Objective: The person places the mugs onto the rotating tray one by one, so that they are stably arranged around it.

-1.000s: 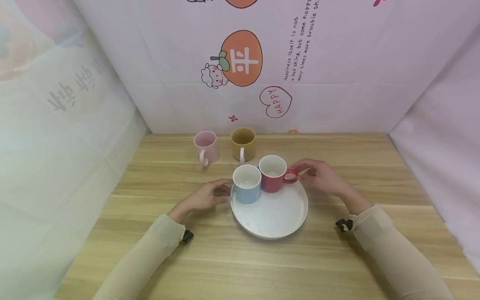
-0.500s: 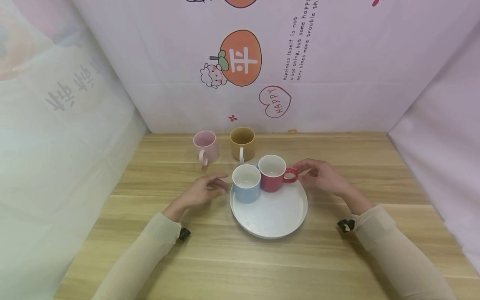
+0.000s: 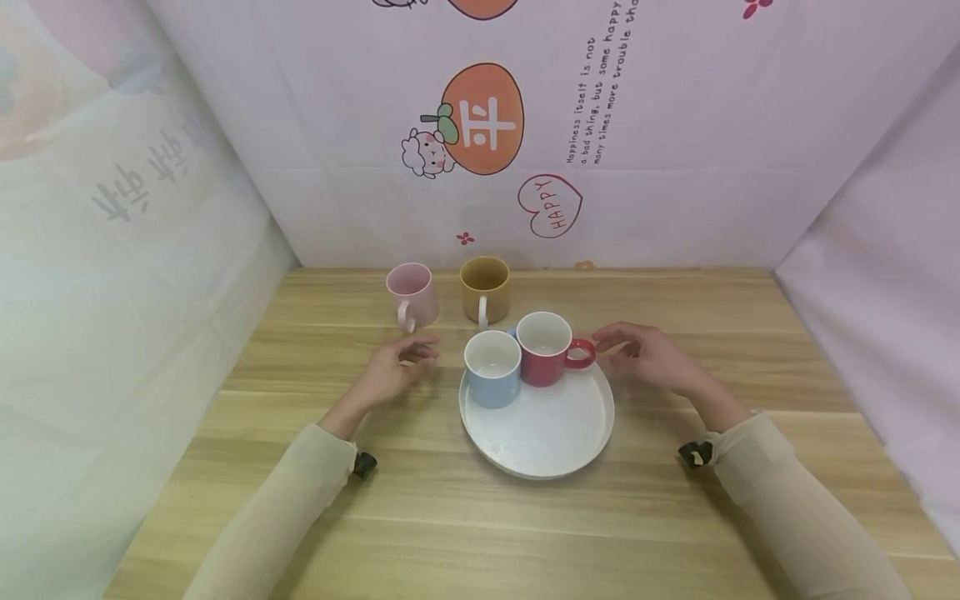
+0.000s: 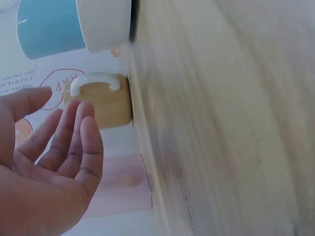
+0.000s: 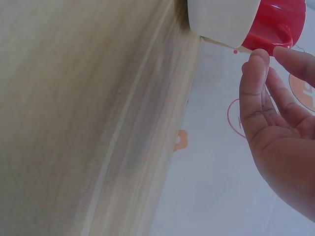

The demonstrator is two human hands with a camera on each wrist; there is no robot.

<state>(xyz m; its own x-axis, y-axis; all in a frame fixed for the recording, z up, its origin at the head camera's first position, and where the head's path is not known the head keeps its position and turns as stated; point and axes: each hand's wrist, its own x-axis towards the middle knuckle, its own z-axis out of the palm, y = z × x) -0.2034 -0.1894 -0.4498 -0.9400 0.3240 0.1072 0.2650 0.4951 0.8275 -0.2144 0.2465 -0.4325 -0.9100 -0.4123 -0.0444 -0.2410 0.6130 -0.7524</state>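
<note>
A round white tray (image 3: 551,442) carries a light blue mug (image 3: 492,387) and a red mug (image 3: 542,367), both upright and side by side toward its back left. My left hand (image 3: 387,371) hovers left of the tray with relaxed, loosely bent fingers and holds nothing; its bare palm side shows in the left wrist view. On the right, my right hand (image 3: 647,358) is beside the red mug's handle, fingers loosely bent and not wrapped round it. Whether a fingertip touches the handle I cannot tell. The blue mug's handle is mostly hidden behind the red mug.
A pink mug (image 3: 417,304) and a mustard mug (image 3: 486,302) stand upright behind the tray on the wooden table (image 3: 480,533), handles toward me. White printed cloth (image 3: 660,208) hangs at the table's back edge, with more cloth at both sides.
My left hand has drawn away from the tray's left edge, moving left and slightly back toward the pink mug. My right hand has shifted slightly right. The mugs and tray stay put.
</note>
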